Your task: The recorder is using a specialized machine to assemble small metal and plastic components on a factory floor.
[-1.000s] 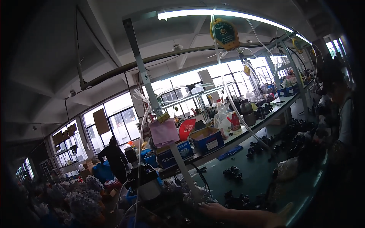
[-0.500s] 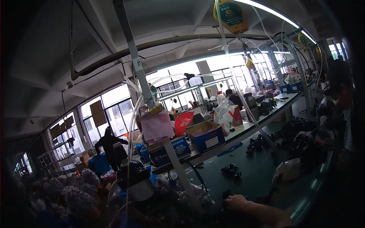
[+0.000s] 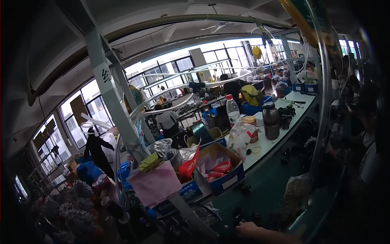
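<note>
Factory windows and benches fill the view above a dark green work surface. 1 hand rests low among small black parts, its fingers too blurred to judge; nothing looks assembled yet.

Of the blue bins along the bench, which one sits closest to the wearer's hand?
The open blue box holding red pieces; the other blue bins stand far down the bench from the hand.

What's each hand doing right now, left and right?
Left hand: not in view.
Right hand: low on the dark green worktop among small dark parts; whether it grips anything cannot be told.
</note>
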`<control>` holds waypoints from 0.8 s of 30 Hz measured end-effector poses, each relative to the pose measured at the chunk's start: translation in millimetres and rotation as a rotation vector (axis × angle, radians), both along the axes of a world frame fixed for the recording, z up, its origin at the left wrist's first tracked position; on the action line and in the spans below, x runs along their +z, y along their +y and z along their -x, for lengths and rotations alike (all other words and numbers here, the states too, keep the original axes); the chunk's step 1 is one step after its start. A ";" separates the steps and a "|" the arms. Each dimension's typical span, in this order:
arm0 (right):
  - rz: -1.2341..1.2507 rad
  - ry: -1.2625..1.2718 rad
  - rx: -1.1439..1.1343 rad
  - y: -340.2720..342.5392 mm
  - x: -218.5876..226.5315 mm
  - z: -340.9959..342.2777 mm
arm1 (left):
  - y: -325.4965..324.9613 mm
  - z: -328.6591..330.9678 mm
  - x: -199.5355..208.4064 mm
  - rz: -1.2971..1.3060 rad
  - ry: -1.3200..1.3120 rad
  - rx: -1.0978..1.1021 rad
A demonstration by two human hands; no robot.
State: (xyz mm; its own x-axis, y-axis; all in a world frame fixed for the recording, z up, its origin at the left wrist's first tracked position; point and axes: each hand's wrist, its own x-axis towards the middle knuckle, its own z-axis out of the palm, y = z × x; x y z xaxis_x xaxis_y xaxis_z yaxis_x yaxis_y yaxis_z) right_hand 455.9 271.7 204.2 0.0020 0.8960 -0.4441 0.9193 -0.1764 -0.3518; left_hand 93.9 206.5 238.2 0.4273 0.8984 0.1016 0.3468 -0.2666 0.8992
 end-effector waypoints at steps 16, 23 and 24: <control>-0.490 0.120 -0.244 -23.6 -31.0 11.0 | 18.9 -42.2 28.1 0.133 -0.034 -0.022; -0.483 0.196 -0.249 -22.6 -26.6 6.9 | 18.4 -54.3 35.4 0.143 -0.046 -0.017; -0.459 0.195 -0.254 -21.6 -26.6 5.5 | 18.5 -56.1 36.4 0.146 -0.048 -0.016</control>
State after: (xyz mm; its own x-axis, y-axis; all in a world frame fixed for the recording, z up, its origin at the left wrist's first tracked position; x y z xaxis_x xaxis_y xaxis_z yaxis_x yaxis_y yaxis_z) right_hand 450.4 250.1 177.6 0.2001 0.9795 -0.0227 0.7781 -0.1730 -0.6038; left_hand 150.1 225.0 274.5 0.4398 0.8980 -0.0091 0.2993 -0.1370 0.9443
